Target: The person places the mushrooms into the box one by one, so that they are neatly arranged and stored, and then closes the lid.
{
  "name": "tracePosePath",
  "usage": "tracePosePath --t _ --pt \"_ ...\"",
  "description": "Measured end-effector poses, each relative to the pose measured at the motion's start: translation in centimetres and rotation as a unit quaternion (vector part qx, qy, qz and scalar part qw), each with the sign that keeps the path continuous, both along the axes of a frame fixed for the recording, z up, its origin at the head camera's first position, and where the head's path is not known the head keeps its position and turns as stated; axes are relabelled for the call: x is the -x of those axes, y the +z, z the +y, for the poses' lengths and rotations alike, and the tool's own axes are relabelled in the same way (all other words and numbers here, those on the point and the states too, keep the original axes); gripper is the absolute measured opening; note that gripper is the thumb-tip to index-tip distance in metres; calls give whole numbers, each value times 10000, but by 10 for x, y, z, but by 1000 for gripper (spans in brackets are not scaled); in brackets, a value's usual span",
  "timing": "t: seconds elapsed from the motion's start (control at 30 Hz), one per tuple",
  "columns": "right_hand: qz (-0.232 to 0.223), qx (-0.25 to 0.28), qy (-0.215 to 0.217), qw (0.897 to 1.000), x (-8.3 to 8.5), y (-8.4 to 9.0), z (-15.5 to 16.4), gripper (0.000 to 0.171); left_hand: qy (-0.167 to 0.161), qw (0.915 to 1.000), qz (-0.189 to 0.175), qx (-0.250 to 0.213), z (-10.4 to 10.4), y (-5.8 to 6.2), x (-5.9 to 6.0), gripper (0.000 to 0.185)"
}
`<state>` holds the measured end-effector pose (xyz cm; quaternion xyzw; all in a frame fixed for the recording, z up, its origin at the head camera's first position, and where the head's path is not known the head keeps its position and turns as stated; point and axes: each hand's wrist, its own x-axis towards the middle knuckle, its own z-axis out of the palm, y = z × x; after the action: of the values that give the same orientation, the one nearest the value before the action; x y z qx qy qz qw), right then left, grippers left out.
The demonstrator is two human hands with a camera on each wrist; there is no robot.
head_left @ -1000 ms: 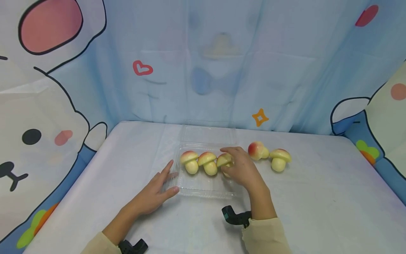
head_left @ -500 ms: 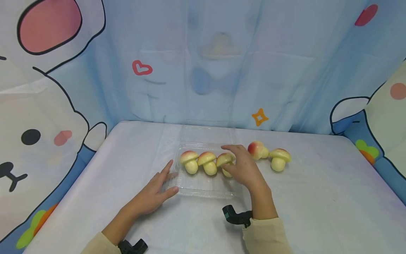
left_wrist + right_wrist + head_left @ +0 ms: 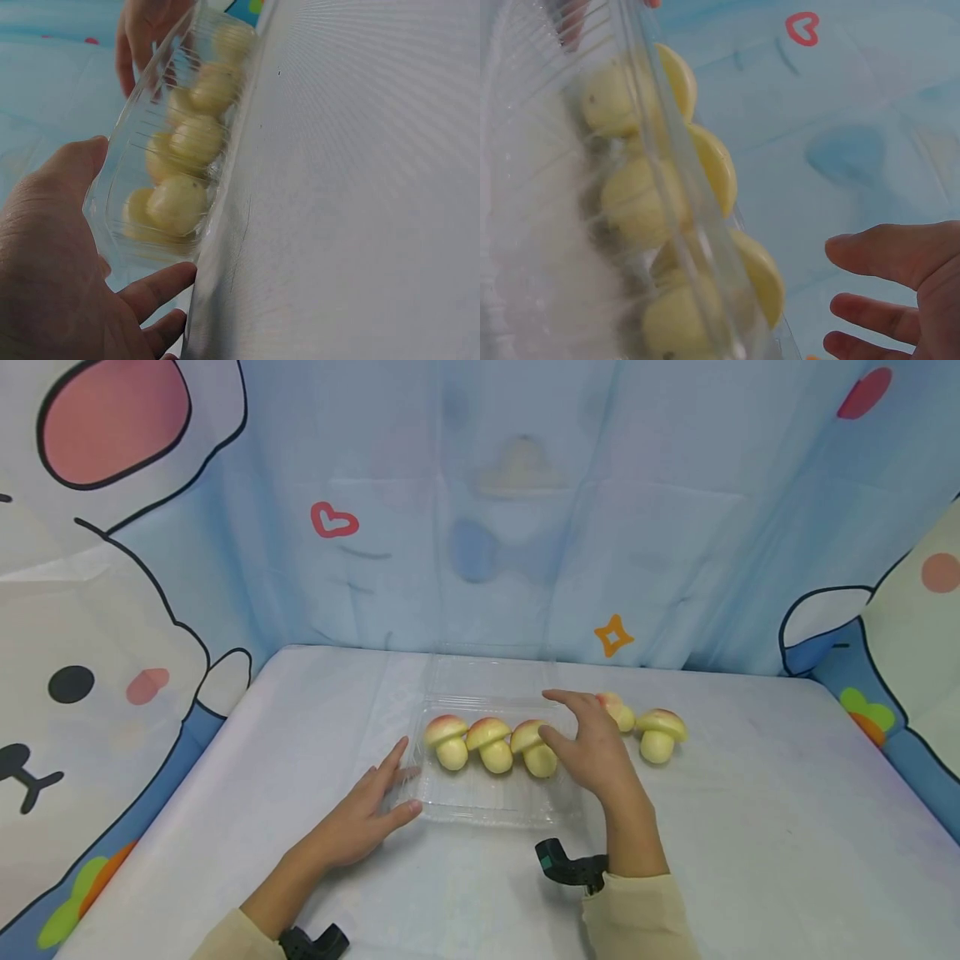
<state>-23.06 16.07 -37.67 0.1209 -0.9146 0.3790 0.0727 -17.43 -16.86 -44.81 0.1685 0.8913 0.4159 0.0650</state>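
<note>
Head view: the clear tray (image 3: pixel 480 806) holds three mushroom toys (image 3: pixel 491 743) in a row; the left hand (image 3: pixel 367 814) rests flat-fingered against the tray's left edge, the right hand (image 3: pixel 592 752) hovers relaxed and empty at its right end, near two loose mushrooms (image 3: pixel 658 733) right of the tray.

Left wrist view: fingers (image 3: pixel 154 285) only brace the tray wall (image 3: pixel 127 157); a nudge could slide the light tray.

Right wrist view: fingers (image 3: pixel 889 251) spread beside the tray (image 3: pixel 652 127); a careless sweep might topple the row.
</note>
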Motion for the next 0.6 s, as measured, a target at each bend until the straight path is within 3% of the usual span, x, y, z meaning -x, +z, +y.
tracePosePath --t 0.3,0.6 --pt "251 116 -639 9976 3 0 9 50 -28 10000 64 -30 0 0 0 87" --pt "384 472 -1003 9931 1 5 10 50 -14 10000 29 -30 0 0 0 87"
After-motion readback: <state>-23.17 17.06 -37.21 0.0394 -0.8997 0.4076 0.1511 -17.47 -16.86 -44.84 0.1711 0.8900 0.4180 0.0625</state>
